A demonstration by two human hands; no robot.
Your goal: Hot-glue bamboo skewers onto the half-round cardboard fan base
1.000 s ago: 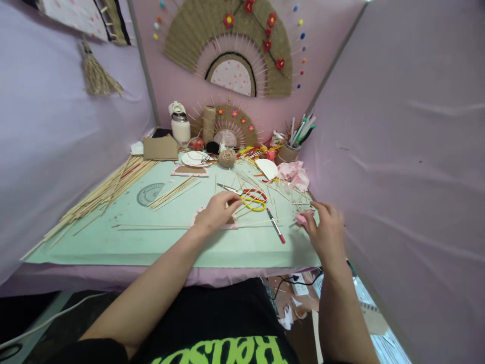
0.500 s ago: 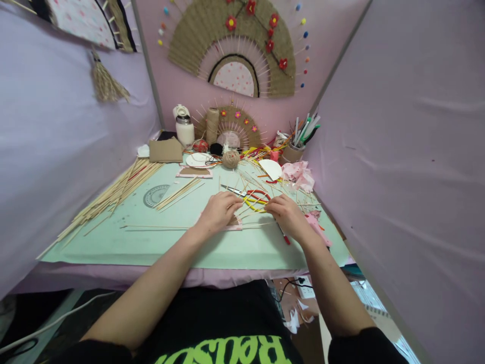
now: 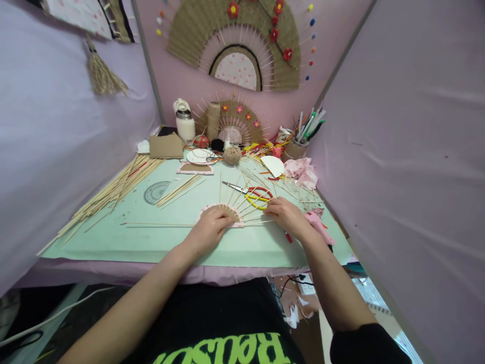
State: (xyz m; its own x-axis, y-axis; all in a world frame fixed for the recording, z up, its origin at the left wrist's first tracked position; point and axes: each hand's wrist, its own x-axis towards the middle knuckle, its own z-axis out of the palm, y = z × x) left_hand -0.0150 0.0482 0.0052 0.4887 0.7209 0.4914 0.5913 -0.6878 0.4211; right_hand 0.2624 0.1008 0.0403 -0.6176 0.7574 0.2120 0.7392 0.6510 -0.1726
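A half-round piece of brown cardboard with a pink-and-white edge lies near the front of the table, partly hidden under my left hand. Thin bamboo sticks fan out from it to the back and right. My left hand is closed, its fingertips on the lower end of a stick at the cardboard. To the right, my right hand pinches the outer end of a stick. Scissors with red and yellow handles lie just behind the fanned sticks, blades pointing left.
Bamboo sticks are piled at the left, with a smaller bundle beside a protractor. A twine ball, white bottle and tool cup line the back. A pink glue gun lies at right.
My left hand has moved down and left, from the middle of the sticks onto the cardboard, uncovering more of the fan. My right hand stays nearly in place. The view has shifted slightly.
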